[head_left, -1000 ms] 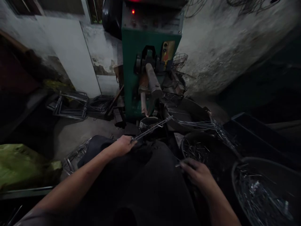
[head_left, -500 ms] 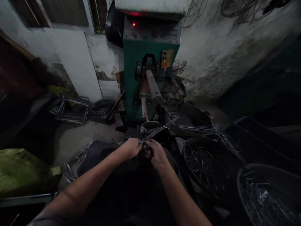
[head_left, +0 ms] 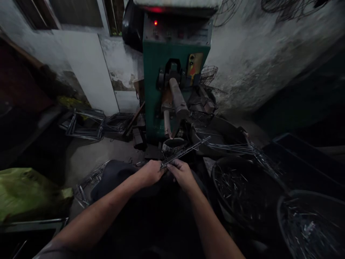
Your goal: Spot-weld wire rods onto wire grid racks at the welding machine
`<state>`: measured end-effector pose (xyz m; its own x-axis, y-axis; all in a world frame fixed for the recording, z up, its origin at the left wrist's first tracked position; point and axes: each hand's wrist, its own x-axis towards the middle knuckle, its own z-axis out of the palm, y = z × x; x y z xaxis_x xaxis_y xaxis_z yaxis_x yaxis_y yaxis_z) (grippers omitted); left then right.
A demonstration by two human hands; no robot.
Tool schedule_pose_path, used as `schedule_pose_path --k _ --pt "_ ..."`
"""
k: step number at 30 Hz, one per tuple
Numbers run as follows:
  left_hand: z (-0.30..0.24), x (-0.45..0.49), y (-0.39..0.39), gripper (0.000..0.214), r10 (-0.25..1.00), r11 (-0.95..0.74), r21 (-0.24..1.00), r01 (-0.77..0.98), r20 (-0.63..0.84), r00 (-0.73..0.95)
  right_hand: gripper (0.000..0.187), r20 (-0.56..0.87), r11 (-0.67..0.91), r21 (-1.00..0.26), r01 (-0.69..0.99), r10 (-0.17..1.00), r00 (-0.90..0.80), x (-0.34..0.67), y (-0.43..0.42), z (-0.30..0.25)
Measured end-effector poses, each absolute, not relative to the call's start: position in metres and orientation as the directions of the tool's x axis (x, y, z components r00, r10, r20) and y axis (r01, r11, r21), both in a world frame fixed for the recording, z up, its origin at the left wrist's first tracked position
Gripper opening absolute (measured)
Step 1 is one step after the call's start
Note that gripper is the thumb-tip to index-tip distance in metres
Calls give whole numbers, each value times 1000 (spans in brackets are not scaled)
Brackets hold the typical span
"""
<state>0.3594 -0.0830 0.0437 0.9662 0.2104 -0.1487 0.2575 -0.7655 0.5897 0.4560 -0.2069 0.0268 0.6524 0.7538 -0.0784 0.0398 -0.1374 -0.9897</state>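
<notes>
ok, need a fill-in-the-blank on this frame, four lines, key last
1. The small round light on the green metal machine glows ____.
2. The bare left hand grips the slim grey metal wire frame at its ____ (near/far) end.
3. The crumpled yellow-green sack lies on the person's ____ side.
4. The round dark tub in the picture's bottom corner is on the person's ____ side.

Missing words: red; near; left; right.

A dimly lit, stained wall point(head_left: 250, 54) rises behind grey floor point(head_left: 81, 153).
</notes>
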Motion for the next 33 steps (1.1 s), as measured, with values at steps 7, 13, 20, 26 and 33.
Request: schedule_pose_path --k 7,13,20,26,33 --pt "46 354 -84 23 238 -696 674 247 -108 965 22 -117 -220 -973 70 732 672 455 -215 29" --pt "57 358 -85 21 278 -653 689 314 -167 946 26 -224 7 -951 -309 676 702 454 -210 22" --pt "47 364 -78 27 290 -651 697 300 -137 947 21 -84 151 -955 -255 688 720 456 -198 11" --pt "54 370 -76 29 332 -666 650 365 -179 926 23 10 148 -982 -120 670 742 466 -191 -3" --pt "57 380 -69 32 315 -702 621 349 -169 934 24 35 137 -987 -79 674 738 477 -184 -7"
